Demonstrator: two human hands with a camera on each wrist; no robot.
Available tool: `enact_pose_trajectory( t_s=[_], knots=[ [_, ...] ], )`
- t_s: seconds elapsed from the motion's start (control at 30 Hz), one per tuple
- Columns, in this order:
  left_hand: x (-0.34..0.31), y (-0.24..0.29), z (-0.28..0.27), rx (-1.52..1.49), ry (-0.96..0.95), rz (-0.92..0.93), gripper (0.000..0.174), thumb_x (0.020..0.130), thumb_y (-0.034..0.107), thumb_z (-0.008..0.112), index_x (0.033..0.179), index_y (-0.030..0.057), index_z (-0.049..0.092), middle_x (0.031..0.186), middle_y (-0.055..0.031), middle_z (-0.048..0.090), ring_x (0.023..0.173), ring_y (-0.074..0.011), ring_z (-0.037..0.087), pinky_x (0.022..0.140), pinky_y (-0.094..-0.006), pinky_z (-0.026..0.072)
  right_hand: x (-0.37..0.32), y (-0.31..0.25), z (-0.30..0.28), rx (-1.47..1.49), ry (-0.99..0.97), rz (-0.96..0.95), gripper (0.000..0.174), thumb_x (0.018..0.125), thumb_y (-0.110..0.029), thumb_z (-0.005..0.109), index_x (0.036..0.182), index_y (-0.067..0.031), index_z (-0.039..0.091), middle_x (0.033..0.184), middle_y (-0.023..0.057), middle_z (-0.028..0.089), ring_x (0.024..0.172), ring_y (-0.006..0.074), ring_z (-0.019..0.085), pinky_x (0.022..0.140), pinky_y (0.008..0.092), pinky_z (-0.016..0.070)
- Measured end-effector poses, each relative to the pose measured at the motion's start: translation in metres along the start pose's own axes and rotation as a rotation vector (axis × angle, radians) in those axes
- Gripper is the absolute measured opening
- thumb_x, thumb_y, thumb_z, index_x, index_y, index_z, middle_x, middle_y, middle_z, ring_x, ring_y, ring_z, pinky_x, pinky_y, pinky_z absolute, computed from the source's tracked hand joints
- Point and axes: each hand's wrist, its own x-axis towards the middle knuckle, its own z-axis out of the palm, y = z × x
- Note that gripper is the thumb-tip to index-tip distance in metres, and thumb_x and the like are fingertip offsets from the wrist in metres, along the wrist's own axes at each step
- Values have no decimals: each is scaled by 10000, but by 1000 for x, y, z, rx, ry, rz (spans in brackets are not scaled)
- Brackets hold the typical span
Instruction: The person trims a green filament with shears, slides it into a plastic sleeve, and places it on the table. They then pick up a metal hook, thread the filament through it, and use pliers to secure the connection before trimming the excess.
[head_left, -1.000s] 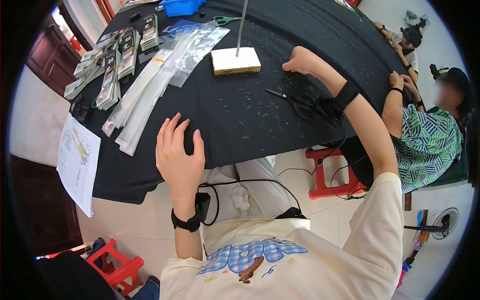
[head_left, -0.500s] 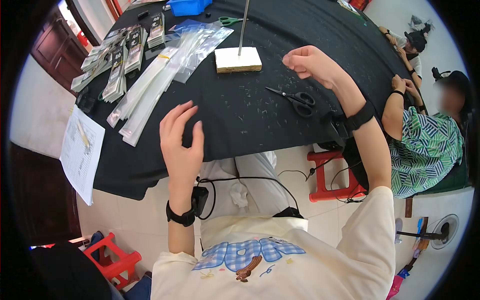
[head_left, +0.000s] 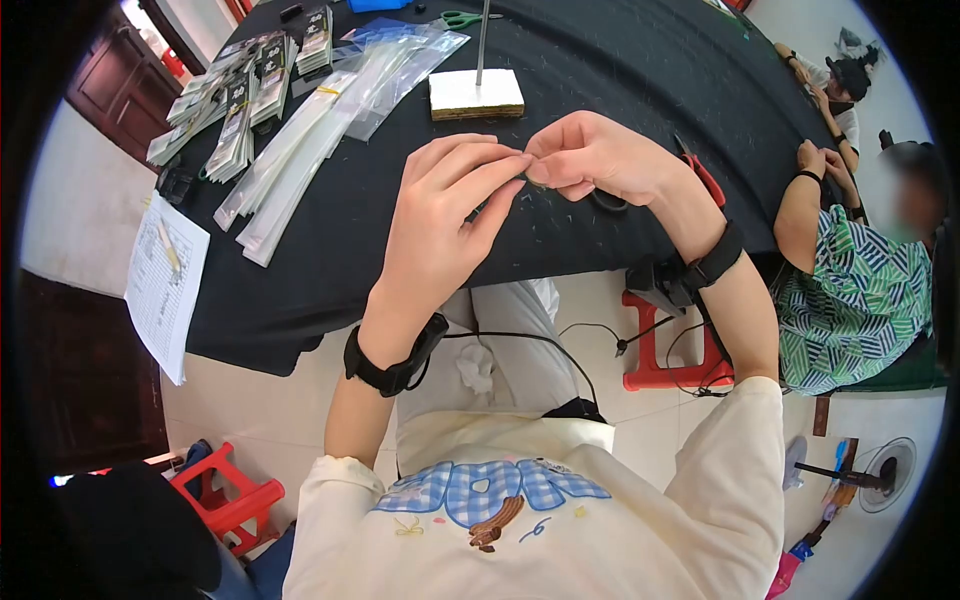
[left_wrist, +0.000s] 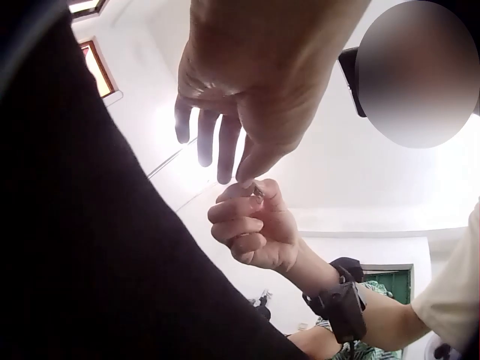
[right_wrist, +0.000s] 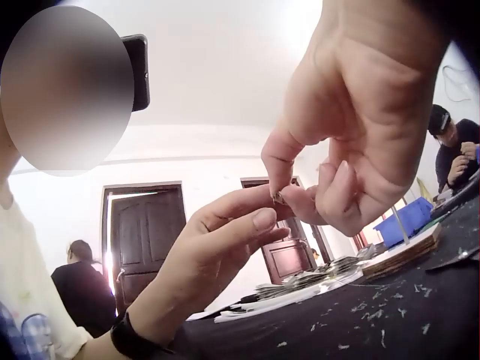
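Observation:
Between thumb and forefinger my right hand (head_left: 605,160) pinches a tiny dark-and-light piece, seen in the right wrist view (right_wrist: 278,198); its exact shape is too small to tell. My left hand (head_left: 440,215) has its fingers extended and gently bent, their tips meeting the right fingertips over the near part of the table. In the left wrist view the left thumb and forefinger come down at the right hand's pinch (left_wrist: 258,191). Beyond both hands a white-topped block (head_left: 477,92) carries an upright thin metal rod (head_left: 483,45).
Black scissors (head_left: 609,201) are mostly hidden beneath my right hand; red-handled scissors (head_left: 708,182) lie to its right. Clear plastic sleeves (head_left: 300,170), bundled printed packets (head_left: 235,130) and green-handled scissors (head_left: 460,18) lie further off. Papers (head_left: 170,290) hang at the left edge; people sit at right.
My left hand has risen from the table's near edge towards the right, and my right hand has come left and nearer, so the fingertips meet. The red-handled scissors have come into view.

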Motion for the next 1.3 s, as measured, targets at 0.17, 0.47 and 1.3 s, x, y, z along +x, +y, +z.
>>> enact_pose_trajectory(
  t_s=[0.17, 0.47, 1.3],
  knots=[
    [-1, -4, 1, -5, 17, 67, 132, 689, 16, 662, 813, 34, 622, 795, -61, 588, 786, -225, 557, 742, -334, 429, 2, 8, -1, 12, 9, 16, 160, 755, -142, 606, 727, 15, 603, 603, -31, 445, 508, 32, 328, 430, 172, 239],
    [-1, -5, 9, -91, -37, 38, 144, 661, -38, 628, 751, 16, 529, 773, -79, 558, 752, -248, 543, 672, -327, 450, 3, 23, -2, 143, 2, 50, 162, 767, -140, 605, 773, 21, 612, 589, -41, 414, 505, 29, 320, 430, 177, 244],
    [-1, 2, 11, -159, -56, -183, 102, 668, -27, 604, 706, 16, 520, 673, -79, 528, 650, -253, 539, 595, -317, 439, -27, 44, 71, -657, 921, -494, 138, 744, -61, 647, 875, -17, 633, 727, 60, 535, 536, 144, 500, 490, 253, 411]
  ],
)
